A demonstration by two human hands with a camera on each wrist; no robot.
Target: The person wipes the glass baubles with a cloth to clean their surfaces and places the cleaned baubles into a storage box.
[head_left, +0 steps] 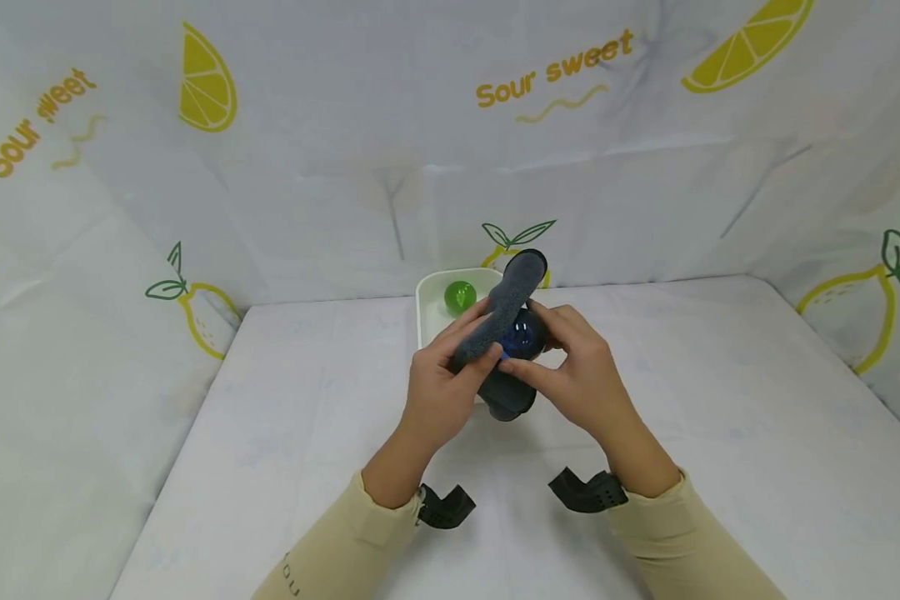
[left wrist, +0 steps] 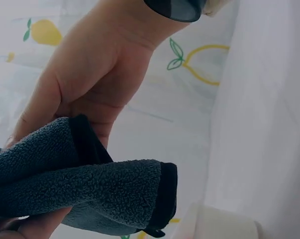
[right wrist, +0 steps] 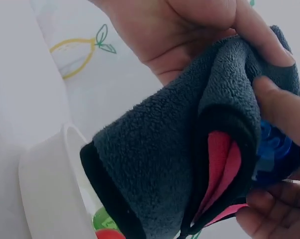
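Over the front of the white tray, my left hand (head_left: 441, 385) grips a folded dark grey cloth (head_left: 512, 293) with black edging. My right hand (head_left: 587, 373) holds a shiny, clear blue ball (head_left: 523, 335) between thumb and fingers, right against the cloth. One flap of cloth rises above the hands and another hangs below the ball. In the right wrist view the cloth (right wrist: 145, 159) shows a pink inner side, and it covers part of the blue ball (right wrist: 273, 154). The ball is hidden behind the cloth (left wrist: 90, 189) in the left wrist view.
The white tray (head_left: 422, 312) stands near the table's back edge, partly hidden by the hands. A green ball (head_left: 460, 297) and a red ball (right wrist: 109, 234) lie in it. A lemon-printed sheet (head_left: 330, 225) hangs behind the white table (head_left: 285, 417).
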